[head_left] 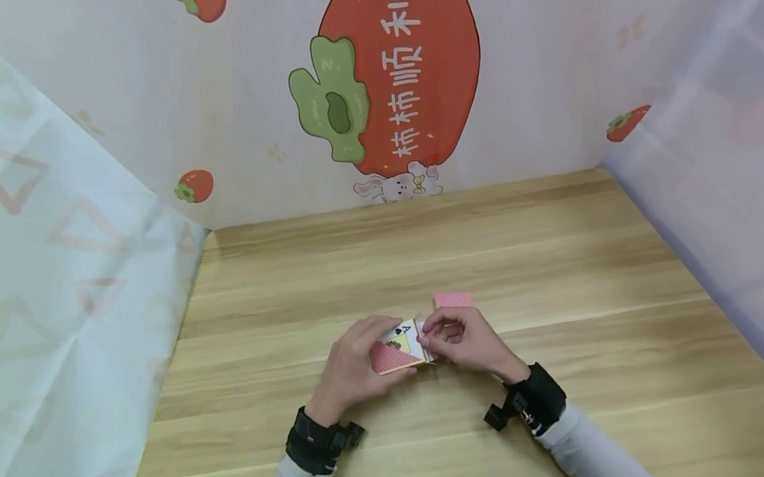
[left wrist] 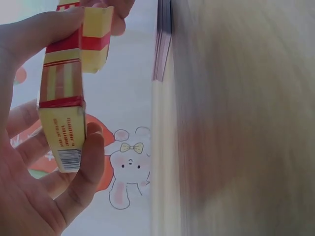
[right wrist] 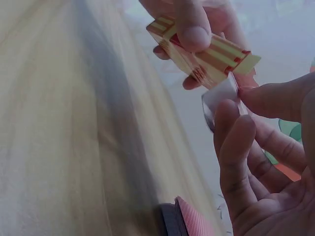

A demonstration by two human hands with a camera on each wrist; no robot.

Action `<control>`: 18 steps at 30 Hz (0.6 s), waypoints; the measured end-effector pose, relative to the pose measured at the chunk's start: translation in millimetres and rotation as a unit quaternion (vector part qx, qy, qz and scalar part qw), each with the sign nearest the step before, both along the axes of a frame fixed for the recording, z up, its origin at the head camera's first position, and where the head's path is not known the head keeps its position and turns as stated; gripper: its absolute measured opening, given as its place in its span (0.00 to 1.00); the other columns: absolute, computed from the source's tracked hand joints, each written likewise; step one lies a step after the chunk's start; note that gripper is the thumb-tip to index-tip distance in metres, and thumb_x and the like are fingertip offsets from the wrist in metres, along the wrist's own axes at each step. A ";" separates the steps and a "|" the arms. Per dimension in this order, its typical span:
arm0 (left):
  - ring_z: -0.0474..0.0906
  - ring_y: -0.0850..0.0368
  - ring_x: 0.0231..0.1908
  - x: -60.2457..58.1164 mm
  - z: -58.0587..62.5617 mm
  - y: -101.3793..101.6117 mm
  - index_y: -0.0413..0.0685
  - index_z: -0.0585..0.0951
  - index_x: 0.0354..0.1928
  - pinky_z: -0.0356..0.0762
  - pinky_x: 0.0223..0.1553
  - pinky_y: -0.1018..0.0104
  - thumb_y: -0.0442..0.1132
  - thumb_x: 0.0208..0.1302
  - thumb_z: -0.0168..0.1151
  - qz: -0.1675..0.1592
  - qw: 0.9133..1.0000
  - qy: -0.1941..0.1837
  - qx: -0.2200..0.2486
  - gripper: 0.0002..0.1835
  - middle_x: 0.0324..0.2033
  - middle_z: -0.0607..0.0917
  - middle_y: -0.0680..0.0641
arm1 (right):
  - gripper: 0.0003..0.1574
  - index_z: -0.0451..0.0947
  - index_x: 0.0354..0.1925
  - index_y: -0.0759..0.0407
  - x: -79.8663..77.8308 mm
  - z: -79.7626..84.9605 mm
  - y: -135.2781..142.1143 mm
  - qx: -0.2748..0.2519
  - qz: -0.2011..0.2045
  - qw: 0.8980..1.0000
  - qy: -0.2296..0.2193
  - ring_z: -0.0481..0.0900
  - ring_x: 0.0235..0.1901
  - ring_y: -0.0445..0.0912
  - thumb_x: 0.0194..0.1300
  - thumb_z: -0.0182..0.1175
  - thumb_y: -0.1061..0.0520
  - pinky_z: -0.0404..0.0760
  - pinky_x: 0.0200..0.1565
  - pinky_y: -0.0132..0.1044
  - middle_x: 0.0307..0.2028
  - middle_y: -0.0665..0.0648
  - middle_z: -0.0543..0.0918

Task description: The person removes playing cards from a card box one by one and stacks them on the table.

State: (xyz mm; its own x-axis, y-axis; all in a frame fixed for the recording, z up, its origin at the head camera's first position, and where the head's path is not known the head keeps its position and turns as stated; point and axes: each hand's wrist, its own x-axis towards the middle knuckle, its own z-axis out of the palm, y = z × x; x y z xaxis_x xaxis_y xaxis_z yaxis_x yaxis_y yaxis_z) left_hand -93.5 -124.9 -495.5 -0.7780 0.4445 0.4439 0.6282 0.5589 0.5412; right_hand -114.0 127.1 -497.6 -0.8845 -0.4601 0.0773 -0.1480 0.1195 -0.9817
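My left hand (head_left: 352, 364) grips a playing-card box (head_left: 396, 357), its thumb and fingers on opposite edges. The box is red-patterned and yellow, with an ace of spades showing on its face. In the left wrist view a barcode marks the near end of the box (left wrist: 63, 132). At the other end, my right hand (head_left: 468, 341) pinches the whitish end flap (right wrist: 219, 101) between thumb and fingers. The flap stands out from the box (right wrist: 221, 56) in the right wrist view. Both hands hold the box above the table.
Just beyond my right hand, a stack of pink-backed playing cards (head_left: 453, 300) lies on the wooden table (head_left: 517, 254). A white printed cloth (head_left: 529, 82) hangs behind the table's far edge, and pale sheets (head_left: 70, 280) hang at both sides.
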 end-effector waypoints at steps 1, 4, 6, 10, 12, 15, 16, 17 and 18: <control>0.77 0.64 0.52 0.5 -0.1 0.6 0.56 0.79 0.60 0.80 0.46 0.64 0.58 0.41 0.82 -0.001 1.000 0.003 -0.001 0.41 0.55 0.81 0.60 | 0.10 0.82 0.39 0.57 1.3 -0.6 -0.3 0.001 -0.001 1.000 -0.003 0.85 0.28 0.48 0.60 0.72 0.57 0.82 0.30 0.36 0.32 0.57 0.84; 0.77 0.65 0.51 3.1 0.8 2.2 0.57 0.80 0.60 0.80 0.45 0.65 0.58 0.41 0.82 -0.003 1.000 0.012 -0.007 0.41 0.54 0.81 0.60 | 0.12 0.81 0.40 0.59 5.5 -2.7 -0.8 0.001 -0.004 1.000 -0.014 0.84 0.29 0.48 0.58 0.73 0.61 0.83 0.31 0.35 0.32 0.59 0.83; 0.77 0.65 0.50 5.0 1.5 2.7 0.57 0.80 0.60 0.79 0.45 0.66 0.59 0.41 0.82 -0.005 1.000 0.017 -0.012 0.40 0.54 0.81 0.60 | 0.12 0.80 0.40 0.61 8.3 -3.8 -1.9 -0.001 -0.005 1.000 -0.021 0.83 0.28 0.48 0.57 0.73 0.63 0.82 0.31 0.34 0.31 0.60 0.82; 0.77 0.66 0.49 7.3 0.7 2.3 0.58 0.80 0.59 0.79 0.43 0.68 0.61 0.42 0.81 -0.001 0.999 0.027 -0.020 0.40 0.54 0.81 0.61 | 0.12 0.80 0.39 0.63 10.4 -5.0 -4.6 -0.009 -0.005 1.000 -0.023 0.83 0.28 0.47 0.58 0.72 0.64 0.82 0.31 0.33 0.31 0.61 0.82; 0.77 0.66 0.49 7.6 0.3 2.1 0.57 0.81 0.59 0.79 0.42 0.68 0.61 0.41 0.81 0.004 0.999 0.030 -0.024 0.40 0.54 0.81 0.61 | 0.11 0.80 0.40 0.63 9.2 -5.8 -4.8 -0.011 -0.003 1.000 -0.025 0.83 0.28 0.47 0.59 0.71 0.64 0.83 0.31 0.34 0.31 0.61 0.82; 0.77 0.66 0.48 8.0 0.2 1.9 0.57 0.81 0.59 0.79 0.41 0.68 0.61 0.41 0.81 0.009 0.999 0.028 -0.028 0.40 0.54 0.82 0.61 | 0.11 0.80 0.41 0.64 7.7 -6.6 -4.5 -0.015 0.000 0.999 -0.032 0.84 0.28 0.48 0.60 0.70 0.64 0.84 0.32 0.37 0.31 0.62 0.83; 0.77 0.65 0.48 8.3 0.3 1.8 0.56 0.81 0.59 0.79 0.40 0.68 0.61 0.41 0.81 0.011 0.999 0.026 -0.029 0.40 0.54 0.82 0.60 | 0.12 0.80 0.41 0.65 7.1 -6.9 -4.4 -0.014 0.001 0.999 -0.034 0.85 0.28 0.48 0.61 0.70 0.63 0.85 0.33 0.37 0.32 0.62 0.83; 0.77 0.65 0.48 8.6 0.3 1.7 0.56 0.81 0.59 0.79 0.40 0.68 0.61 0.41 0.81 0.013 0.999 0.025 -0.030 0.40 0.54 0.82 0.60 | 0.12 0.80 0.42 0.64 6.5 -7.3 -4.1 -0.011 0.002 0.999 -0.036 0.85 0.28 0.48 0.61 0.70 0.62 0.85 0.33 0.38 0.32 0.61 0.83; 0.77 0.65 0.48 8.9 0.3 1.5 0.57 0.81 0.59 0.79 0.40 0.68 0.61 0.41 0.81 0.015 0.999 0.025 -0.031 0.40 0.54 0.82 0.60 | 0.12 0.80 0.42 0.64 6.0 -7.6 -3.7 -0.009 0.003 0.999 -0.040 0.85 0.28 0.48 0.62 0.70 0.61 0.85 0.32 0.39 0.32 0.61 0.83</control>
State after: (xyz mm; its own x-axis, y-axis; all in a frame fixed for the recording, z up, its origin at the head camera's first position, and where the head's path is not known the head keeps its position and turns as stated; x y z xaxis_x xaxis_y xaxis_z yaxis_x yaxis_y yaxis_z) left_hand -84.6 -123.4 -495.2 -0.7694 0.4488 0.4545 0.6355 0.6102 0.4731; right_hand -108.0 123.4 -505.1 -0.8851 -0.4652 0.0154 -0.0703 0.1009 -0.9924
